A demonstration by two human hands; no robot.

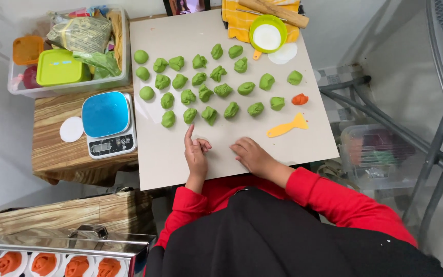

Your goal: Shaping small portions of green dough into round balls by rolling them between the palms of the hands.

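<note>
While both hands rest low on the beige board (303, 149), the scene reads as follows.

Left hand (196, 154): index finger straight and pointing up the board, other fingers curled in; it grips nothing.

Right hand (249, 154): palm down, fingers loosely bent with tips on the board; it holds nothing.

Green dough pieces (208, 84): rough lumps in four loose rows, beyond the fingertips of both hands; the nearest row lies just past the left index tip, not touching it.

Smooth green balls (143, 74): three rounded ones in a column at the left end of the rows.

Orange dough piece (299, 99): alone at the right end of the rows, well right of the right fingers.

Yellow fish-shaped scraper (287, 126): flat on the board, up and right of the right fingers, apart from them.

Kitchen scale (108, 124): white body, blue round-cornered platform, grey display; left of the left fingers, off the board on a wooden table (52, 149).

White disc (71, 129): just left of the scale.

Clear plastic bin (67, 87): far up-left; holds a lime-green lidded box (60, 66), an orange lid (26, 50) and a crinkled printed packet (80, 33).

Green-rimmed round mould (267, 35): at the board's far edge on a yellow cloth (237, 23), beside a wooden rolling pin (275, 11).

Orange shaped pieces (60, 264): on white rounds in a metal tray, below and left of the left hand.

Sleeves: red, over a black apron (283, 241).
</note>
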